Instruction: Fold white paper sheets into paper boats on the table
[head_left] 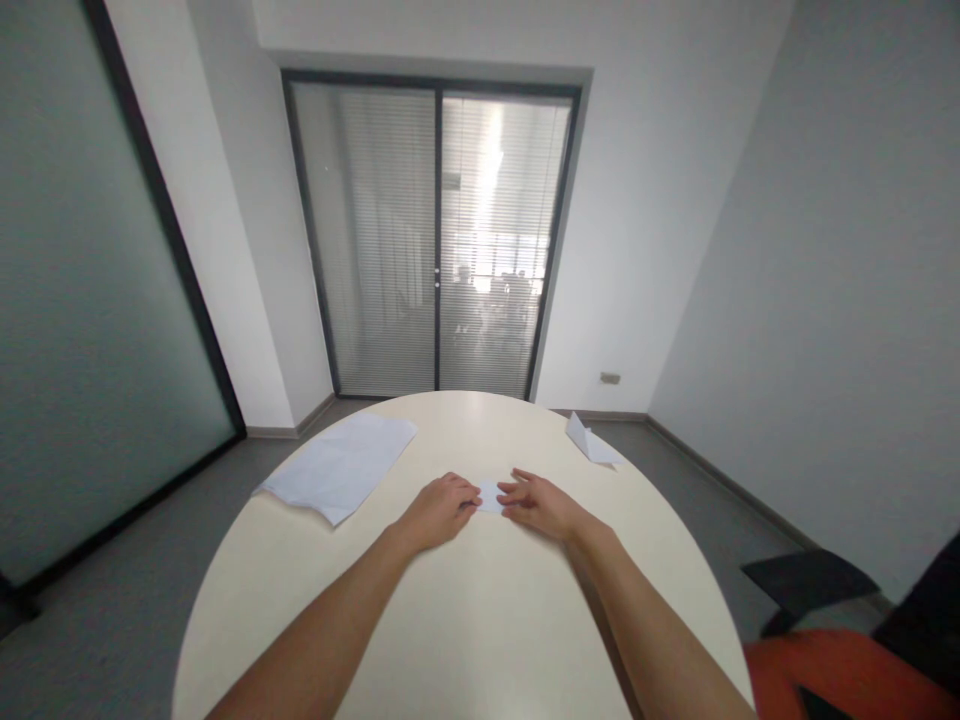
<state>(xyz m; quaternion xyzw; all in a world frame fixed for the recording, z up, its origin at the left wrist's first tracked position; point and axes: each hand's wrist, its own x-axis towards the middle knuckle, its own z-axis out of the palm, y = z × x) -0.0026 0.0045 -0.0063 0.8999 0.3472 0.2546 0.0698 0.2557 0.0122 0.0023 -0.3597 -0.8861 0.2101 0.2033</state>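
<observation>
- Pale walls (840, 250), grey floor (697, 490), dark-framed glass panels (495, 240) with blinds beyond the worktop (465, 620); frosted glass (97, 300) stood at left.
- Worktop was cream, with a rounded far edge.
- Small white paper (490, 496) lay around mid-worktop, between both hands.
- Left hand (442, 508) was clamped on the small white paper's left end, fingers bunched.
- Right hand (544, 505) touched its right end, fingers slightly apart.
- Large white sheet (341, 462) lay far left, outer side along the worktop edge, near corner slightly lifted; worktop surface separated it from the left hand.
- Folded white paper (591, 443) sat far right, near the edge, one point standing up, well apart from the right hand.
- Red-seated chair (840, 670) was just beside the worktop's right side, black armrest (810, 580) beyond the edge.
- Wall plate (610, 378) was low on the far wall.
</observation>
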